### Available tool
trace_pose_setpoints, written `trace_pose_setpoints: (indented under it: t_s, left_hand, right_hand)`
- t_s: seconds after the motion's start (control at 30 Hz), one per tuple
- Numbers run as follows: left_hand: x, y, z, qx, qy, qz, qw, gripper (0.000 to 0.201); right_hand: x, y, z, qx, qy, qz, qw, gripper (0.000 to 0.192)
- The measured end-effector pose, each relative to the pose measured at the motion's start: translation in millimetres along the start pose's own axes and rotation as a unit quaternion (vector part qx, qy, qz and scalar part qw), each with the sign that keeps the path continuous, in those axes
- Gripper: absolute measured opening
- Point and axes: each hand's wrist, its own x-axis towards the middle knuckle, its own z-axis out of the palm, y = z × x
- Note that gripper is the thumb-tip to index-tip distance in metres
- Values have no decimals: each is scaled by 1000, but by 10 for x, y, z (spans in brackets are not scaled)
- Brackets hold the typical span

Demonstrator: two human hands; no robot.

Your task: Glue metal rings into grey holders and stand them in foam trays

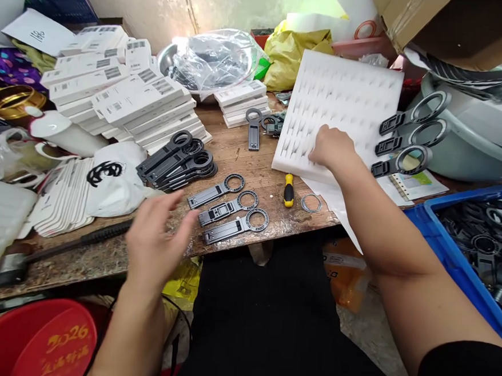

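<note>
My left hand (155, 236) hovers at the table's front edge, thumb and fingers apart, holding nothing. Just right of it lie three grey-black ring-ended brackets, a far one (209, 197), a middle one (223, 210) and a near one (226, 230). Over on the white foam block (349, 74), which has rows of slits, my right hand (333, 148) has its fingers pinched together at a slit; whatever they hold is hidden. A yellow-black screwdriver (289, 192) and a thin metal ring (310, 203) lie in front of the foam.
More brackets pile up (177, 163) left of centre. Stacked white boxes (140, 103) fill the left back. Three ring-ended brackets (401, 161) stick out by a grey tub (473, 135). A blue crate (433, 223) of parts stands right; a hammer (57, 252) lies front left.
</note>
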Motion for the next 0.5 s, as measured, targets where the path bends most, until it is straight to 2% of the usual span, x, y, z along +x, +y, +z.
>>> trace_pose_setpoints:
  t_s: [0.03, 0.1, 0.17, 0.23, 0.3, 0.33, 0.4, 0.5]
  left_hand:
    - [-10, 91, 75, -15, -21, 28, 999, 34]
    - [-34, 219, 207, -40, -42, 76, 995, 29]
    - [-52, 297, 283, -64, -53, 96, 992, 26]
    - [-56, 356, 301, -95, -55, 90, 990, 23]
    - [-42, 423, 296, -138, -68, 59, 986, 20]
    - [-29, 464, 299, -166, -81, 36, 982, 19]
    - [4, 558, 330, -236, -117, -25, 964, 18]
    - [53, 682, 440, -346, -186, -141, 909, 29]
  right_hand:
    - [-9, -53, -5, -31, 0, 28, 999, 27]
    - [-76, -178, -54, -118, 6, 97, 988, 36]
    - [-224, -309, -143, -143, 29, 126, 981, 39]
    - [-448, -441, -238, -66, 81, 129, 986, 31]
    - [-718, -587, -298, 105, 120, 127, 979, 24]
    - [-856, -670, -308, 197, 109, 132, 965, 25]
    - [-1109, -855, -287, 337, 25, 151, 929, 33]
    - [-1370, -1131, -188, 435, -116, 165, 878, 43]
